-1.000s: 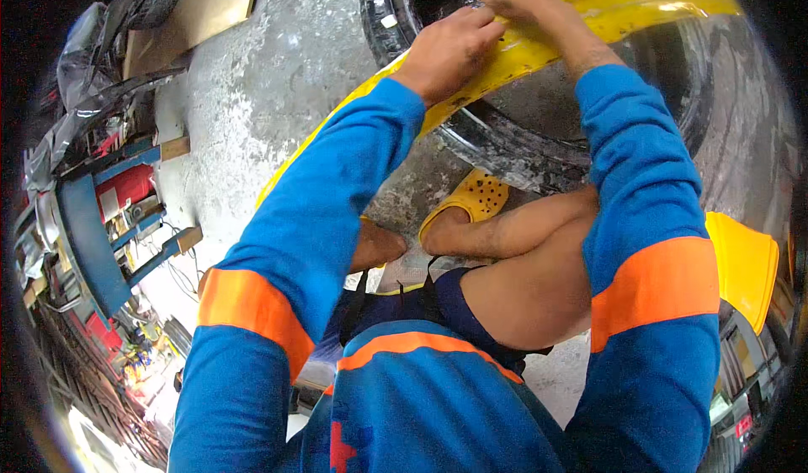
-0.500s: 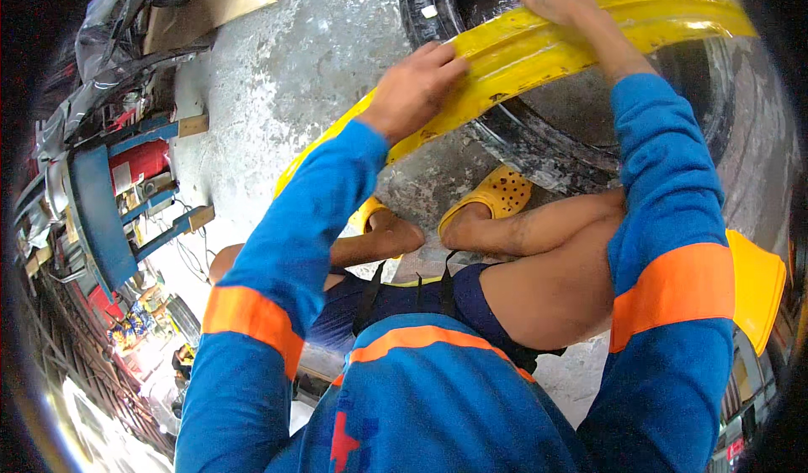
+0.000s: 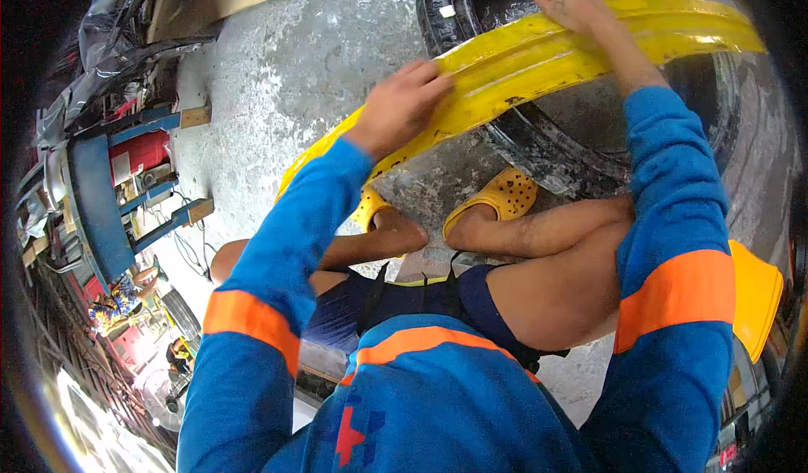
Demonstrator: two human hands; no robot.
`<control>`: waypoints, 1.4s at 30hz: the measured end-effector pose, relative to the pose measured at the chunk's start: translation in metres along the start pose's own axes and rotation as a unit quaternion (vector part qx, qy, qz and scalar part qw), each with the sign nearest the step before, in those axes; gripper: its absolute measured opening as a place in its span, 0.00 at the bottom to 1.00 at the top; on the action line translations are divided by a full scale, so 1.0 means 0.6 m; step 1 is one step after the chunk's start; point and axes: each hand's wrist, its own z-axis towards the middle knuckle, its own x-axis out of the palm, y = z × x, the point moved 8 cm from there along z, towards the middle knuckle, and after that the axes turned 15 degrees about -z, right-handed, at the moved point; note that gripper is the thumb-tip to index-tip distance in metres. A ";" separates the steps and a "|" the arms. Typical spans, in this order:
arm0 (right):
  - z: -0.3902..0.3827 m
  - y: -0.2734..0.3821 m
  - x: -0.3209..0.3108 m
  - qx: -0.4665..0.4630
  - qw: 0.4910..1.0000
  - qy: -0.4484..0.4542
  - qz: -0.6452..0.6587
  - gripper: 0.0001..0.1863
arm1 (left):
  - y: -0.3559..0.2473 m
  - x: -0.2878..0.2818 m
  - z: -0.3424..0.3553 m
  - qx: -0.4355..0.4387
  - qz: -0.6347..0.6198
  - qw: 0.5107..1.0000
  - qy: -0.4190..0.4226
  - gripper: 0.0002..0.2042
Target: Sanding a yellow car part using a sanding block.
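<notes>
A long, glossy yellow strip (image 3: 513, 77) with a raised ridge and dark scuffs along its near edge runs across in front of me. Its right part lies over a large black tire (image 3: 555, 145). My left hand (image 3: 400, 107) is closed on the strip left of its middle, fingers bent toward the far edge; its fingertips are partly hidden. Farther right, my right hand (image 3: 576, 8) grips the far edge, fingers curled over it. My left forearm covers part of the strip's left end.
Below are my legs and yellow clogs (image 3: 505, 195) on worn grey concrete (image 3: 278, 61). To the left stands a blue metal frame (image 3: 97, 208) with wooden blocks, among cluttered parts. Black sheeting (image 3: 109, 39) and a board (image 3: 223, 2) lie at the far left. A yellow object (image 3: 755, 300) shows beside my right sleeve.
My left hand has slid a little leftward along the strip. My right hand keeps its place on the far edge, and the whole view has shifted slightly.
</notes>
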 end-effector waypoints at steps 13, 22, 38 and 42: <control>0.001 0.010 -0.010 -0.017 0.999 -0.027 -0.034 0.28 | -0.026 -0.023 -0.008 0.006 0.016 1.000 -0.017 0.13; -0.052 0.067 -0.126 0.049 0.995 0.086 0.030 0.28 | -0.051 0.033 0.112 0.114 0.002 0.993 -0.043 0.09; -0.017 0.012 -0.056 0.008 0.998 -0.061 0.023 0.33 | -0.007 0.009 0.040 0.080 -0.036 0.983 -0.159 0.10; -0.020 0.035 -0.089 -0.053 0.992 -0.068 0.090 0.32 | 0.041 -0.077 -0.174 -0.141 -0.215 0.930 -0.263 0.07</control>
